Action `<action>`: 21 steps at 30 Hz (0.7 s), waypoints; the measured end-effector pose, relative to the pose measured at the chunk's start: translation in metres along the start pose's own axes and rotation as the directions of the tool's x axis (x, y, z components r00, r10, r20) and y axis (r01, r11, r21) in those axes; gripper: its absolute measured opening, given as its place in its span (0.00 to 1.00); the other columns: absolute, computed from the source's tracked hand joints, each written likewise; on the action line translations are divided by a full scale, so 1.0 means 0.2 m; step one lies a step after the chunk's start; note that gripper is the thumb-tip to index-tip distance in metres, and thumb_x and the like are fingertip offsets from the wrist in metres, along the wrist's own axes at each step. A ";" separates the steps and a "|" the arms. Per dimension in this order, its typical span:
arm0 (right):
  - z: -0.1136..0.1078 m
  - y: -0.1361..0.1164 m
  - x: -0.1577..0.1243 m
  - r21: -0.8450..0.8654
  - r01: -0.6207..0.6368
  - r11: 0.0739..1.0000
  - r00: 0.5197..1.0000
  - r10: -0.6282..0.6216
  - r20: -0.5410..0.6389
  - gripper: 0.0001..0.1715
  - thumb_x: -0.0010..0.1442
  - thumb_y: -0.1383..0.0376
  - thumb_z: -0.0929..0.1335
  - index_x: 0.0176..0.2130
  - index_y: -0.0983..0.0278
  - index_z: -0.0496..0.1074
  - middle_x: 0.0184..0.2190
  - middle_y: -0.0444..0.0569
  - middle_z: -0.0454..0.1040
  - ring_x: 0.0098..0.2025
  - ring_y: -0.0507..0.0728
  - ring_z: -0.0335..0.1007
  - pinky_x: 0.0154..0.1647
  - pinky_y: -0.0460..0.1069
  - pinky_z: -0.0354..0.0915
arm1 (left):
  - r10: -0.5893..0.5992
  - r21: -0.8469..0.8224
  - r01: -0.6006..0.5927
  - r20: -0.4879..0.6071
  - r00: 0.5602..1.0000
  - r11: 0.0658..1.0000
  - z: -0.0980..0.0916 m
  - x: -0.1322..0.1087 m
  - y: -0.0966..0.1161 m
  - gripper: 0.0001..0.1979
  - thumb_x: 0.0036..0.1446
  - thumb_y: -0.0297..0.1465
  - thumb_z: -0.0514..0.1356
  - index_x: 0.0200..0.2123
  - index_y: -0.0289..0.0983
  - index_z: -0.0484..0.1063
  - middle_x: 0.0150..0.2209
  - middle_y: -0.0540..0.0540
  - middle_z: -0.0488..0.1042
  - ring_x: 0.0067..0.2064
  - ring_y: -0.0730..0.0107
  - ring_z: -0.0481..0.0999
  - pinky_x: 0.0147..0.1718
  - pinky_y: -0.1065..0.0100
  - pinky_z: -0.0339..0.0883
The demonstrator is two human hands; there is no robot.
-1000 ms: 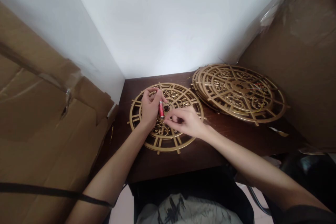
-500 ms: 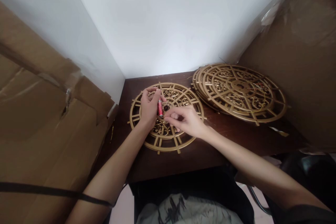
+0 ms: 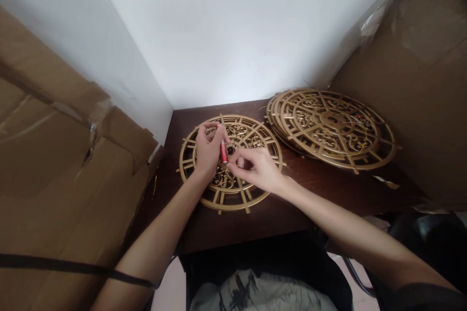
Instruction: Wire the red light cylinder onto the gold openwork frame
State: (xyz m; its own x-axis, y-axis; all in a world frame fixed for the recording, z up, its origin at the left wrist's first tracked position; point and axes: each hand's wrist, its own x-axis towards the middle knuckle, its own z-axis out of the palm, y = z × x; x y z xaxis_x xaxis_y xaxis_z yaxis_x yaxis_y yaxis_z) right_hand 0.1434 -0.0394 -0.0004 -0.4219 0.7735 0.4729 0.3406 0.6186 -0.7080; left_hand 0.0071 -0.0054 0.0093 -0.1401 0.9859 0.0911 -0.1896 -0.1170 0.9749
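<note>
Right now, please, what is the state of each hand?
Left hand: closed, holding the small red silver-tipped cylinder.
Right hand: closed in a pinch at the cylinder's near end; whether it holds anything cannot be told.

Watching remotely, I lose the upper end of the red battery [image 3: 224, 152] behind the fingers of the left hand [image 3: 208, 149], and its print is too small for me to read. Whether the fingers of the right hand [image 3: 257, 167] touch its lower end, I can't tell. Both hands hide part of the gold disc [image 3: 225, 182] below them. I can't count the stacked discs [image 3: 333, 120], since the top one covers the others. My view crops the left cardboard [image 3: 62, 189], the right cardboard [image 3: 408, 92] and both forearms.
</note>
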 end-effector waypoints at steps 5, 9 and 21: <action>0.01 -0.01 -0.01 -0.039 -0.028 0.999 1.000 0.027 -0.015 0.05 0.55 0.67 0.66 0.28 0.66 0.70 0.16 0.37 0.61 0.18 0.44 0.55 0.23 0.41 0.54 | 0.034 0.035 -0.034 0.014 0.999 0.999 0.00 0.00 -0.02 0.08 0.55 0.31 0.58 0.36 0.37 0.59 0.20 0.56 0.67 0.13 0.83 0.59 0.14 0.77 0.54; 0.01 -0.01 -0.01 -0.063 -0.036 0.997 0.999 0.034 -0.027 0.06 0.54 0.67 0.66 0.27 0.66 0.70 0.16 0.37 0.62 0.18 0.44 0.55 0.23 0.41 0.54 | 0.046 0.031 -0.046 -0.015 0.999 0.998 0.00 0.00 -0.03 0.08 0.56 0.29 0.57 0.36 0.38 0.58 0.19 0.57 0.66 0.13 0.83 0.58 0.15 0.76 0.57; 0.01 0.00 0.00 -0.113 -0.052 0.992 0.998 0.050 -0.025 0.07 0.53 0.64 0.67 0.27 0.66 0.70 0.17 0.38 0.66 0.19 0.45 0.61 0.24 0.41 0.56 | 0.050 0.134 -0.039 -0.082 0.995 0.990 0.01 0.00 -0.02 0.07 0.56 0.28 0.56 0.36 0.37 0.57 0.18 0.57 0.66 0.17 0.80 0.64 0.17 0.78 0.58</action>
State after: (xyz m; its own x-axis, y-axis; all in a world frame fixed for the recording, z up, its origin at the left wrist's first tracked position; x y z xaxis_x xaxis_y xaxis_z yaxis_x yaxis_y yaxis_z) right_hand 0.1412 -0.0390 -0.0021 -0.3834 0.8065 0.4502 0.4548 0.5891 -0.6679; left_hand 0.0090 -0.0046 0.0065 -0.2289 0.9656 0.1230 -0.0520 -0.1383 0.9890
